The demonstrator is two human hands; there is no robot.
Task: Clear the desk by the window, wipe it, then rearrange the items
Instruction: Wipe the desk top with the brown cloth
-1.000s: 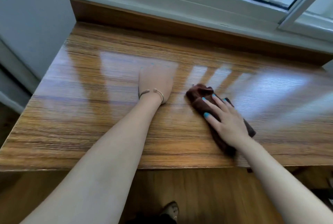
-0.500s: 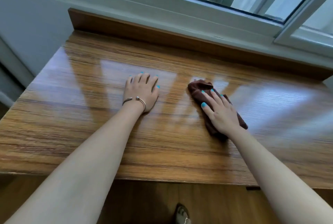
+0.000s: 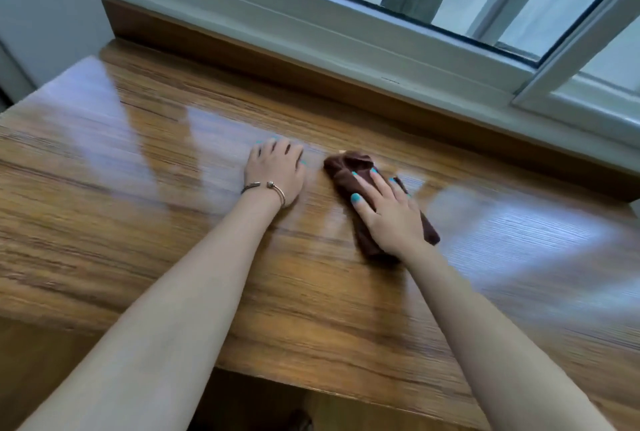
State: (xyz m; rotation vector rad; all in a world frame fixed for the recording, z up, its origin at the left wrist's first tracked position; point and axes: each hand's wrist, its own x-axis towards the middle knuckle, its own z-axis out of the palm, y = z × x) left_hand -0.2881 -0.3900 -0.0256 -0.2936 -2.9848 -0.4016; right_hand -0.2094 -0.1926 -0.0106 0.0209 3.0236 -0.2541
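Right hand (image 3: 388, 216): fingers straight and spread, pressing flat on the brown cloth (image 3: 356, 184). Nothing curled round it, just palm and fingers bearing down. Cloth is bunched into a long wad under the hand, far end poking out beyond the fingertips toward the window sill (image 3: 346, 46), near end sticking out by the wrist.

Left hand (image 3: 277, 171): flat on the bare desk top (image 3: 138, 188), fingers slightly bent, holding nothing, just beside the cloth but not touching it. Looks like a brace. Bracelet (image 3: 266, 188) on that wrist.

Desk in view carries nothing but hands and cloth, so my read is clearing is done, wiping is in hand, rearranging not started.

To wipe well:
- Flatten the wad; bunched like this it likely contacts a narrow strip only.
- Keep even palm pressure, overlapping passes along the grain.
- Left half and the back edge under the raised wooden back rail (image 3: 242, 49) need coverage; can't tell from the glare which parts are already wiped.
- Move the bracing hand off unwiped areas so no prints are left.
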